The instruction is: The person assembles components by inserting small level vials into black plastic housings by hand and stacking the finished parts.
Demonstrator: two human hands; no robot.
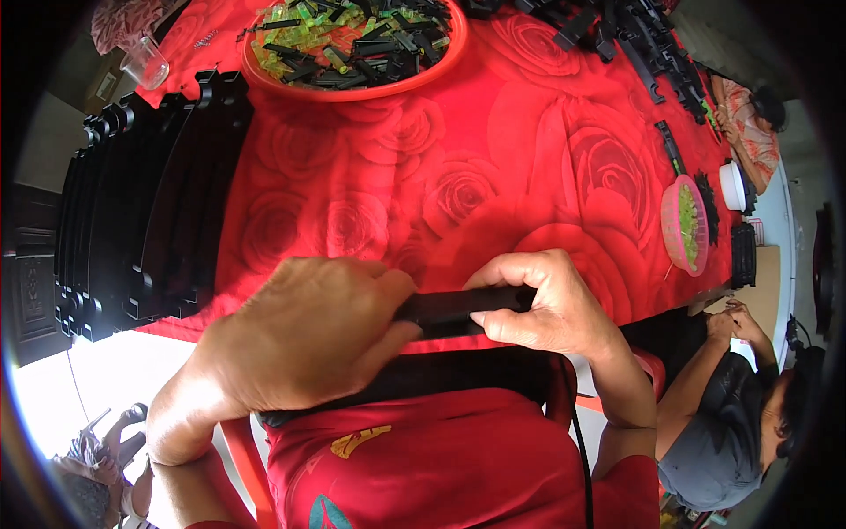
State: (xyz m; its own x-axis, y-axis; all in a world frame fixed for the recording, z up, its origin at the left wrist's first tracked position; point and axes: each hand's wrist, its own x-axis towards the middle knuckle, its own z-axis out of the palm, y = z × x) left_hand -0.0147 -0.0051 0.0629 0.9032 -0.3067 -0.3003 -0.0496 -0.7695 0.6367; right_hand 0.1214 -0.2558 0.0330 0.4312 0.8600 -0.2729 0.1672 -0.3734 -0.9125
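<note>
A short black plastic piece (439, 315) is held level at the table's near edge, close to my body. My left hand (304, 331) grips its left end between thumb and fingers, and the palm side is hidden. At its right end my right hand (551, 304) pinches it, thumb in front and index finger behind. What exactly the piece is, I cannot make out. To the left of my left hand stands a row of long black plastic parts (159, 203) with notched ends.
A red basin (352, 95) of black and yellow-green small parts sits at the far side of the red rose-print cloth (458, 189). Black parts (648, 53) pile up far right. A pink basket (674, 225) and a white bowl (731, 185) are nearer. Two people sit at right.
</note>
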